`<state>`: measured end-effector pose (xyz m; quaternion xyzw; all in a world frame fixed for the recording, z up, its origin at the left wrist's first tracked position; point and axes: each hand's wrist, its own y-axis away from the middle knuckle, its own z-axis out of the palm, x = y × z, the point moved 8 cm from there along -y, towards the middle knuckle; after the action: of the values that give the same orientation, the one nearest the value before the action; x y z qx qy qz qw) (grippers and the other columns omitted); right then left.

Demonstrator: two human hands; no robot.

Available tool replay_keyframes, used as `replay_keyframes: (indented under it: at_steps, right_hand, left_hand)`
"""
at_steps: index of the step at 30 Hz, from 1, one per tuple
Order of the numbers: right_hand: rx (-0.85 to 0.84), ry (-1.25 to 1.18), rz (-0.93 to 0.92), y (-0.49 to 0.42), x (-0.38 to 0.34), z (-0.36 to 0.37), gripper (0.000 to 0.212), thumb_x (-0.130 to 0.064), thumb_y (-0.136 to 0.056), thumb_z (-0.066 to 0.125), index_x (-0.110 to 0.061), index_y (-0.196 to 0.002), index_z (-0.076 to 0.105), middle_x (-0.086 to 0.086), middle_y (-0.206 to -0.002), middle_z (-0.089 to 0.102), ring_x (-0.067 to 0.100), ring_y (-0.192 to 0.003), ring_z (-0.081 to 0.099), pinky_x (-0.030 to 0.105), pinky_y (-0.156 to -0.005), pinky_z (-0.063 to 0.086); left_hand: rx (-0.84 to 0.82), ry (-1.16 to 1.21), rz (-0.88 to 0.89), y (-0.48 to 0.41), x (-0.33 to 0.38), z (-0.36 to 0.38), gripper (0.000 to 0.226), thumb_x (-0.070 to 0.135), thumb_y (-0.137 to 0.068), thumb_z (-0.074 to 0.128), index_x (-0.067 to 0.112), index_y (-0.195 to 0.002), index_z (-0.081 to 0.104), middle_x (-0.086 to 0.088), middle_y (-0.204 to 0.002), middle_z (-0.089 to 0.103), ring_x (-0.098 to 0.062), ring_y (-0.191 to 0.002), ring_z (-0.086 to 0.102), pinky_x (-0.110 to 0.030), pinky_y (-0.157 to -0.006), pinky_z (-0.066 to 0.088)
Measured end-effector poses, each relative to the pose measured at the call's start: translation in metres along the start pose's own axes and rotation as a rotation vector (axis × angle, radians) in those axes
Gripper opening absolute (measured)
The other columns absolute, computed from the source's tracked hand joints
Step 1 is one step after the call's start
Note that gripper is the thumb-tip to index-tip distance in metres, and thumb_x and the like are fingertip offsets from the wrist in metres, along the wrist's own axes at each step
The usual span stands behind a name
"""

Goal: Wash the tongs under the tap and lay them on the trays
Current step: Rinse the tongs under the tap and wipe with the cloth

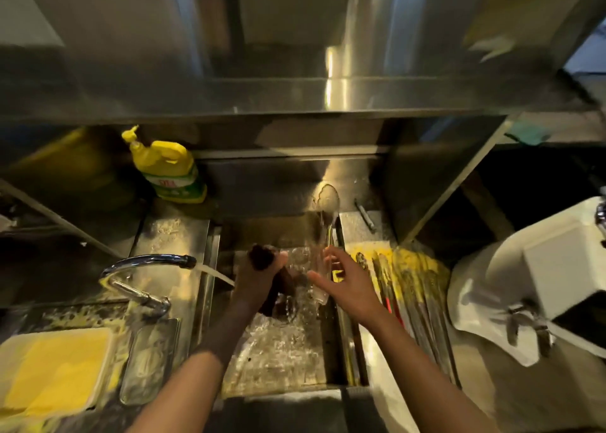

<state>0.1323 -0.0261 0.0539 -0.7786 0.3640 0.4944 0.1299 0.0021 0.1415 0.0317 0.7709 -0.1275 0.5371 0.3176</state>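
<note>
wet steel sink [331,360], perhaps a kitchen

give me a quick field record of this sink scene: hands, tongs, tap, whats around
left hand: closed on a dark scrubber over the sink
right hand: holding tongs, tips pointing away
tap: running, on the left
soap bottle: yellow, behind the sink
washed tongs: lying to the right of the sink

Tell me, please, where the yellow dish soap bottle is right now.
In the head view, the yellow dish soap bottle stands at the back left of the sink, against the steel wall, beyond the tap.
</note>
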Motion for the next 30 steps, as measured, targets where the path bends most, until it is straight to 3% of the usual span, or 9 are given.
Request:
replay_keyframes:
  at_steps: [2, 4, 7, 10, 14, 18, 23, 30]
  right_hand:
    - [-0.015, -0.029, -0.030, 0.003, -0.010, -0.014, 0.049, -0.060, -0.076, 0.077, -0.047, -0.119, 0.056, -0.025, -0.113, 0.065, -0.006, -0.105, 0.060, 0.020, -0.086, 0.050]
    - [-0.022, -0.050, -0.070, 0.009, -0.019, -0.031, 0.039, -0.049, -0.078, 0.081, -0.047, -0.110, 0.059, -0.028, -0.103, 0.066, -0.009, -0.100, 0.060, 0.018, -0.084, 0.050]
    - [-0.017, -0.076, -0.119, 0.016, -0.029, -0.052, 0.039, -0.045, -0.079, 0.081, -0.038, -0.112, 0.062, -0.021, -0.103, 0.068, -0.003, -0.098, 0.063, 0.029, -0.088, 0.054]
    - [-0.017, -0.083, -0.119, 0.026, -0.031, -0.070, 0.044, -0.050, -0.078, 0.080, -0.038, -0.117, 0.062, -0.018, -0.110, 0.068, -0.002, -0.104, 0.062, 0.032, -0.092, 0.055]
    - [0.028, -0.041, -0.104, 0.044, -0.030, -0.092, 0.060, -0.063, -0.074, 0.075, -0.037, -0.126, 0.058, -0.017, -0.118, 0.065, 0.000, -0.108, 0.061, 0.036, -0.096, 0.054]
    - [0.095, -0.041, -0.097, 0.062, -0.034, -0.111, 0.053, -0.065, -0.076, 0.073, -0.040, -0.121, 0.058, -0.014, -0.114, 0.064, 0.008, -0.105, 0.062, 0.044, -0.092, 0.055]
    - [0.176, -0.030, -0.118, 0.088, -0.058, -0.128, 0.051, -0.058, -0.080, 0.074, -0.039, -0.124, 0.057, -0.016, -0.115, 0.063, 0.002, -0.105, 0.060, 0.032, -0.092, 0.053]
    - [0.335, -0.029, -0.067, 0.149, -0.070, -0.173, 0.050, -0.048, -0.084, 0.075, -0.033, -0.127, 0.056, -0.013, -0.115, 0.065, 0.001, -0.103, 0.062, 0.021, -0.087, 0.051]
  left_hand:
    - [-0.013, -0.015, 0.047, 0.011, 0.025, 0.006, 0.030, 0.048, -0.072, 0.076, 0.020, -0.083, 0.070, 0.001, -0.080, 0.071, -0.016, -0.077, 0.068, -0.016, -0.065, 0.049]
    - [-0.013, -0.039, 0.061, 0.023, 0.038, 0.013, 0.019, 0.035, -0.084, 0.075, 0.017, -0.085, 0.069, 0.000, -0.079, 0.069, -0.017, -0.074, 0.066, -0.007, -0.055, 0.046]
    - [-0.028, 0.003, 0.021, 0.034, 0.046, 0.023, 0.030, 0.032, -0.086, 0.074, 0.007, -0.099, 0.066, -0.009, -0.088, 0.071, -0.016, -0.071, 0.069, -0.011, -0.048, 0.048]
    - [-0.065, 0.031, 0.022, 0.041, 0.054, 0.037, 0.029, 0.034, -0.084, 0.075, 0.009, -0.097, 0.068, -0.010, -0.089, 0.074, -0.019, -0.075, 0.074, -0.020, -0.055, 0.054]
    - [-0.120, 0.039, 0.110, 0.054, 0.078, 0.052, 0.020, 0.029, -0.088, 0.073, 0.010, -0.091, 0.069, -0.009, -0.080, 0.073, -0.019, -0.067, 0.073, -0.023, -0.051, 0.054]
    - [-0.172, 0.001, 0.182, 0.065, 0.101, 0.061, 0.023, 0.032, -0.087, 0.073, 0.013, -0.099, 0.068, 0.000, -0.084, 0.072, -0.007, -0.071, 0.070, -0.012, -0.053, 0.048]
    - [-0.280, -0.022, 0.231, 0.078, 0.117, 0.069, 0.014, 0.032, -0.085, 0.075, 0.020, -0.086, 0.068, -0.003, -0.087, 0.072, -0.015, -0.083, 0.068, -0.029, -0.077, 0.053]
    - [-0.419, -0.058, 0.381, 0.111, 0.152, 0.100, 0.013, 0.027, -0.085, 0.076, 0.019, -0.076, 0.070, 0.001, -0.076, 0.070, -0.008, -0.073, 0.065, -0.024, -0.072, 0.048]
